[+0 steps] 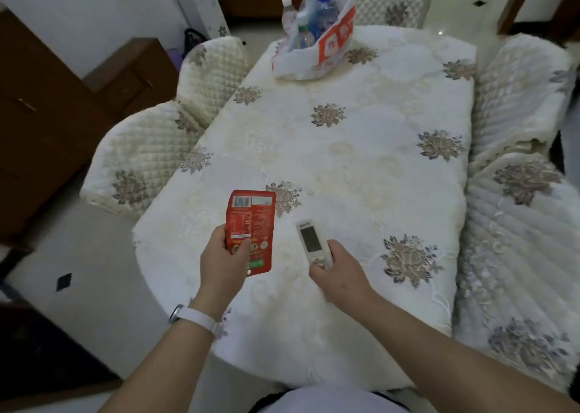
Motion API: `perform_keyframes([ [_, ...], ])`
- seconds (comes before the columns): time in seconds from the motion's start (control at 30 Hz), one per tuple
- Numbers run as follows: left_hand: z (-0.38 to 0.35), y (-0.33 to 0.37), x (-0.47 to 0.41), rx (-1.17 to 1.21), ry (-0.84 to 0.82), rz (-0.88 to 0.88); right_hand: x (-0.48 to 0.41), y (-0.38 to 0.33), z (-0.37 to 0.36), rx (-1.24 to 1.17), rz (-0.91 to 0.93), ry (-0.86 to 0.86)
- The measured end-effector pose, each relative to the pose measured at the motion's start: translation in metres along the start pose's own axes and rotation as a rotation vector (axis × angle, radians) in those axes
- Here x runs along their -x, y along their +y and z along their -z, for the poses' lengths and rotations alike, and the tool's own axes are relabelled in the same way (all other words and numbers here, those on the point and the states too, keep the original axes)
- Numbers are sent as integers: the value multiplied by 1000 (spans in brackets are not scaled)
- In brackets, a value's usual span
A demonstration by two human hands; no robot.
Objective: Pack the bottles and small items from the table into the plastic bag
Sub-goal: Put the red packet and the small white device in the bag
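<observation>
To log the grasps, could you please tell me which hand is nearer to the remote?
Right. The right hand holds the remote by its near end; the left hand is apart to its left, gripping the packet.

Dim, even indoor light with faint shadows; the pale table (361, 167) looks washed out, edges bend from the wide lens, detail is soft.
</observation>
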State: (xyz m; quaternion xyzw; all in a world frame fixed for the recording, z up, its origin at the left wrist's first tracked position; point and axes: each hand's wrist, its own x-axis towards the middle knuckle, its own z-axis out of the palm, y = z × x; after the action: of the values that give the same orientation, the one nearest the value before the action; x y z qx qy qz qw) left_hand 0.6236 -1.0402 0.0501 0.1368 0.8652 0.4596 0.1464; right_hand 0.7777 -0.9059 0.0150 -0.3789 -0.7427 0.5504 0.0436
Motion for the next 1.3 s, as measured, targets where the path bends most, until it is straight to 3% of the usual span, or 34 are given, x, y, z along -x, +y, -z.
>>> perform_keyframes([
  [0.2, 67, -45, -2, 150, 54, 45, 7, -46, -62, 77, 36, -65],
  [0.43, 192, -133, -28, 249, 72, 89, 11, -124, -198, 96, 40, -90],
  [0.8, 412, -251, -56, 318, 383, 166, 6, -254, -409, 157, 205, -316],
  [0.97, 472, -269, -57, 343, 525, 188, -8, -299, -482, 196, 285, -422],
  [1.3, 547, -320, -134, 343, 614, 296, -85, -349, -607, 202, 291, -553],
])
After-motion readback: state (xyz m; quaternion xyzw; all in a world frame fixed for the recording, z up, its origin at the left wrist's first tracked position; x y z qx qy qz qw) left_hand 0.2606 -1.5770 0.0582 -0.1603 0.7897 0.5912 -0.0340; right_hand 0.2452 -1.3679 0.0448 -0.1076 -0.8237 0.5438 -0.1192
